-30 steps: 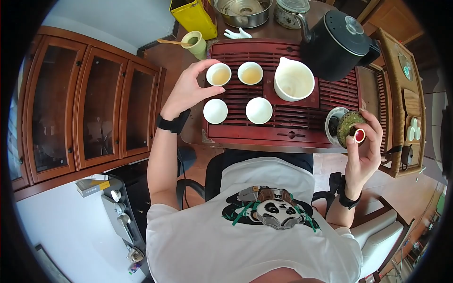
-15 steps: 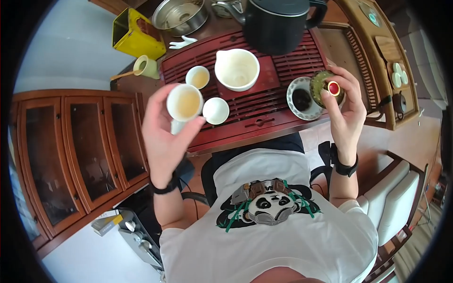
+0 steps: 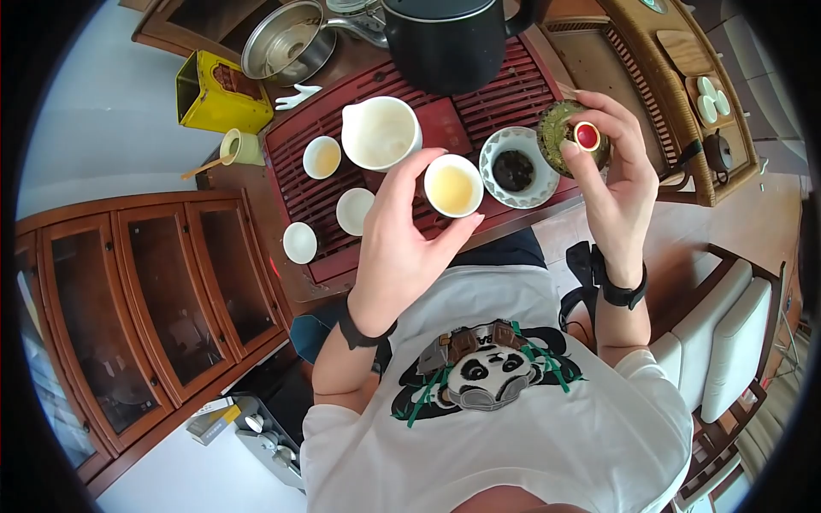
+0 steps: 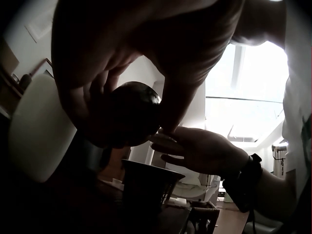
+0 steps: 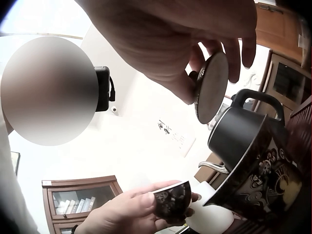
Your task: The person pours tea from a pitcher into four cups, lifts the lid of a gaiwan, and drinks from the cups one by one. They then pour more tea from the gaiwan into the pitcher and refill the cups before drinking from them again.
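My left hand [image 3: 398, 244] grips a small teacup [image 3: 453, 186] of pale yellow tea between thumb and fingers, just left of the lidless gaiwan bowl [image 3: 488, 177]. Dark tea leaves lie inside that bowl. In my right hand [image 3: 623, 184] is the green-gold gaiwan lid [image 3: 554, 128], pinched near its red-topped knob and tilted beside the bowl's right rim. The right wrist view shows the lid [image 5: 213, 87] on edge above the dark patterned bowl [image 5: 273, 180], and the cup's dark decorated outside [image 5: 170, 201]. In the left wrist view the cup [image 4: 134, 109] is mostly in shadow.
On the red slatted tea tray [image 3: 338, 101] stand a white pitcher [image 3: 382, 132], another cup [image 3: 313, 154] with tea and two white-lined cups, one [image 3: 355, 211] nearer my left hand, one [image 3: 300, 243] at the left edge. A black kettle [image 3: 445, 51] stands behind.
My left hand has lifted the tea-filled cup from the tray and carried it right, beside the gaiwan bowl. The right hand keeps the lid, which now uncovers the bowl. The head view has shifted.
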Motion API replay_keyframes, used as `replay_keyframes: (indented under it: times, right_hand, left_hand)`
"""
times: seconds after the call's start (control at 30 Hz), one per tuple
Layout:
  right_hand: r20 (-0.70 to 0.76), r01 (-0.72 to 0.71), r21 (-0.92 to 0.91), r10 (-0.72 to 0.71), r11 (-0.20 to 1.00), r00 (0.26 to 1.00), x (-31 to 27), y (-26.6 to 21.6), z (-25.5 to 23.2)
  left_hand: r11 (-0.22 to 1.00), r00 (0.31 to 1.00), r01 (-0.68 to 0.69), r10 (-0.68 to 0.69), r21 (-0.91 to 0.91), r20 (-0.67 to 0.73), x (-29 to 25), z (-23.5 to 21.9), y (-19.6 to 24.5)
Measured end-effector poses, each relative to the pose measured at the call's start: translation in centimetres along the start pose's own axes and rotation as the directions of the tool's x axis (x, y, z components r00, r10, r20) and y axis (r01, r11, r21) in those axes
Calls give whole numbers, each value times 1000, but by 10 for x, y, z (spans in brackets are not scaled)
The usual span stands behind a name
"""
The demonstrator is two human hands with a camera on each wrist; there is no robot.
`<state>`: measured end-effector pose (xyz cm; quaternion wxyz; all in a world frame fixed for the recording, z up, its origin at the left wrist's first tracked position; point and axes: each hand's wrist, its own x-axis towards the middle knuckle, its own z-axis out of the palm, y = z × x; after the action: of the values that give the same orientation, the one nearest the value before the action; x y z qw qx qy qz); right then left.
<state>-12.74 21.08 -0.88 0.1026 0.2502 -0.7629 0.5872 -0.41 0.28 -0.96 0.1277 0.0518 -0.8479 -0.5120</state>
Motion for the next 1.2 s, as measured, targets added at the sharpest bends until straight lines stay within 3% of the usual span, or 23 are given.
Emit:
replay_keyframes:
  times: [0.1, 0.17, 0.27, 0.63, 0.83, 0.97, 1.03, 1.1, 1.2]
  right_hand:
    - [-3, 16, 7, -16, 1000, 1000, 0, 0, -1]
    - [-5, 16, 3, -16, 1000, 1000, 0, -1, -2]
    - [-5, 23, 3, -23, 1000, 1000, 0, -1, -4]
    - [-5, 40, 14, -40, 999, 999, 0, -3, -5]
    - [-11, 28, 40, -27, 999, 1000, -1, -3, -4]
    - [-3, 37, 26, -37, 999, 999, -1, -3, -2]
    - [4, 38, 27, -38, 999, 999, -2, -4, -2]
    - [-1, 24, 49, -24, 998, 1000, -2, -2, 0]
    - [19, 30, 51, -31, 998, 999, -3, 0, 0]
  left_hand:
    - [992, 1000, -21, 22, 126, -8, 8, 7, 4]
    - [951, 987, -151, 160, 271, -11, 13, 9, 6]
    - [925, 985, -171, 173, 339, 26, 19, 10, 11]
    - [825, 946, -324, 271, 463, 178, 29, 17, 27]
    - [680, 871, -491, 406, 544, 277, 30, 19, 25]
    - [704, 876, -478, 424, 526, 228, 25, 15, 18]
    - [810, 907, -416, 403, 414, 124, 21, 11, 16]
    - [836, 921, -380, 380, 396, 81, 14, -3, 20]
    - [940, 969, -219, 241, 263, -52, -2, -37, 19]
